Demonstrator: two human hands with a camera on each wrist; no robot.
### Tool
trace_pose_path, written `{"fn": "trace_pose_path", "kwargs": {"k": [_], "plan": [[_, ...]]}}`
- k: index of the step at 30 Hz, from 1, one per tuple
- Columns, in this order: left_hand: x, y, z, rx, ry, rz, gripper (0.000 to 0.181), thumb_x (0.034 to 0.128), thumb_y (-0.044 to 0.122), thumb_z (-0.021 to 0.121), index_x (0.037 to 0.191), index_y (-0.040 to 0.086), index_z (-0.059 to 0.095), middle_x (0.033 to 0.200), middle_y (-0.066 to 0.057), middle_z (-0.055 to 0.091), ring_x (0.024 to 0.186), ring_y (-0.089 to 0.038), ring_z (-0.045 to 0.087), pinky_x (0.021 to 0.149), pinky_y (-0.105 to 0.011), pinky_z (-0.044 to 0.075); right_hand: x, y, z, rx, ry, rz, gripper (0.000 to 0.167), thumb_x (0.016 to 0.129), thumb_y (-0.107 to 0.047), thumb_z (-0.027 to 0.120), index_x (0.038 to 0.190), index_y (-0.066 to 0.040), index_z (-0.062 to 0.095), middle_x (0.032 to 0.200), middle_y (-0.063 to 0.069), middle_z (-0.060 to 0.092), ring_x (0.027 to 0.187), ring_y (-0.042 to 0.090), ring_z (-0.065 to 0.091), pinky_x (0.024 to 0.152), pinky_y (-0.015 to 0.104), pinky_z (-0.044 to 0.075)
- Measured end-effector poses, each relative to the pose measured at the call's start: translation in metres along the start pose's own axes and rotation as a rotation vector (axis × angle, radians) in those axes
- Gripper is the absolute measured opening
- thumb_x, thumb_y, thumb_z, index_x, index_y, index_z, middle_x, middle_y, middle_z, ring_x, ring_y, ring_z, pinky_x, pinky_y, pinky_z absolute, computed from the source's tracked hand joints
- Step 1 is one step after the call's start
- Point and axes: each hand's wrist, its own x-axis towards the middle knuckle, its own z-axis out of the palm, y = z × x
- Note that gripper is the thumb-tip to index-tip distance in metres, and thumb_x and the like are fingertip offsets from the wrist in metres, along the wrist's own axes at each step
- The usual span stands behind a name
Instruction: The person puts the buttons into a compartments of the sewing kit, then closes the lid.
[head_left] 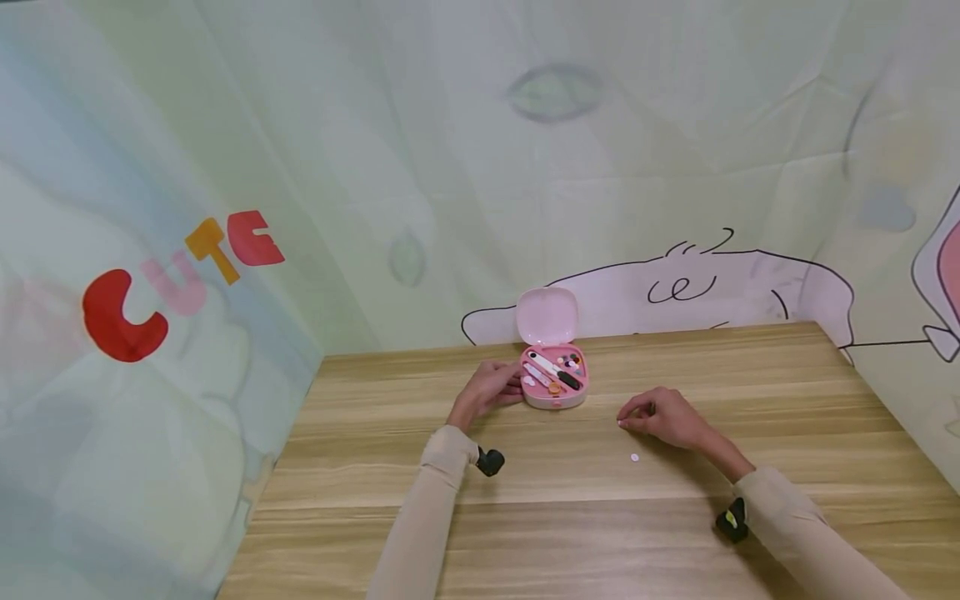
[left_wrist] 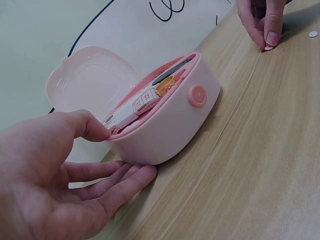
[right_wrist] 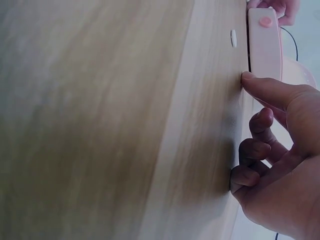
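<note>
A pink sewing kit box stands on the table, its lid raised at the back. My left hand holds the box's left side, thumb at the rim and fingers low against the wall. Inside lie a tape measure, an orange-gold ring-like piece, a dark-handled tool and several small coloured pieces. To the right of the box, my right hand pinches a small white button at the tabletop between thumb and forefinger. Another white button lies nearby.
The wood-grain table meets a printed cloth backdrop just behind the raised lid. Black wrist cameras sit at the left cuff and right cuff.
</note>
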Motion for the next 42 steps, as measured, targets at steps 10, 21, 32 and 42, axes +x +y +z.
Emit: {"fn": "trace_pose_path", "kwargs": {"k": [10, 21, 32, 42], "plan": [[0.000, 0.000, 0.000, -0.003, 0.003, -0.009, 0.035, 0.1051, 0.020, 0.058, 0.122, -0.008, 0.066, 0.105, -0.016, 0.068, 0.085, -0.018, 0.067, 0.087, -0.034, 0.062, 0.004, 0.001, -0.004, 0.031, -0.018, 0.001, 0.008, 0.088, -0.005, 0.081, 0.087, -0.012, 0.079, 0.074, -0.007, 0.066, 0.067, 0.009, 0.053, 0.058, 0.022, 0.044], [-0.003, 0.001, 0.002, -0.006, 0.006, -0.001, 0.032, 0.1042, 0.017, 0.057, 0.120, -0.009, 0.067, 0.101, -0.014, 0.067, 0.083, -0.017, 0.066, 0.086, -0.033, 0.062, 0.030, -0.011, -0.016, 0.006, -0.023, 0.033, 0.008, 0.090, -0.007, 0.079, 0.089, -0.014, 0.080, 0.073, -0.003, 0.063, 0.069, 0.016, 0.053, 0.056, 0.025, 0.044], [-0.002, 0.001, 0.001, -0.007, -0.003, 0.000, 0.032, 0.1043, 0.017, 0.058, 0.121, -0.009, 0.066, 0.103, -0.015, 0.066, 0.085, -0.018, 0.066, 0.090, -0.037, 0.061, 0.065, -0.027, -0.021, 0.055, 0.002, 0.116, 0.008, 0.094, -0.017, 0.078, 0.098, -0.011, 0.080, 0.082, 0.004, 0.060, 0.080, 0.023, 0.050, 0.064, 0.033, 0.042], [-0.003, 0.002, 0.002, -0.025, 0.006, -0.001, 0.031, 0.1033, 0.017, 0.059, 0.118, -0.009, 0.066, 0.100, -0.013, 0.066, 0.083, -0.017, 0.065, 0.085, -0.033, 0.062, 0.099, -0.032, -0.015, 0.136, -0.014, 0.225, 0.016, 0.095, -0.025, 0.077, 0.105, -0.013, 0.080, 0.090, 0.007, 0.061, 0.089, 0.026, 0.050, 0.070, 0.035, 0.042]]}}
